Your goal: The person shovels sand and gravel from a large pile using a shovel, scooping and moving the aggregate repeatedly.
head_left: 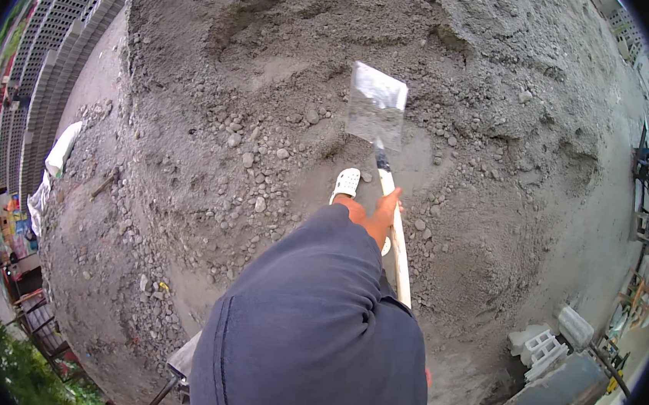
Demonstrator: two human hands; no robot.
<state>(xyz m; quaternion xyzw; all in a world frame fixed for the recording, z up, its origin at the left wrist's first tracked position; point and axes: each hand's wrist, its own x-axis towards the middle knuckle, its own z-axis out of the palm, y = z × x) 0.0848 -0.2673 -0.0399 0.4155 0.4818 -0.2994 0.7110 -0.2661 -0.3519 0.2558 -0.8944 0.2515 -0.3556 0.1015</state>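
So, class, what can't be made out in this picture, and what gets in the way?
Right hand: out of sight in the head view, probably behind the dark sleeve.
Handle: head view; its near end disappears behind the sleeve.
Shovel blade: head view; blur leaves it unclear whether it carries any soil.
Colourful things near the left rim: head view; too small to identify.

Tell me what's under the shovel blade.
Gray, gravelly ground shows around the shovel blade. Whatever lies directly beneath is covered by it, so I can't tell what is there, or whether the blade touches the ground.
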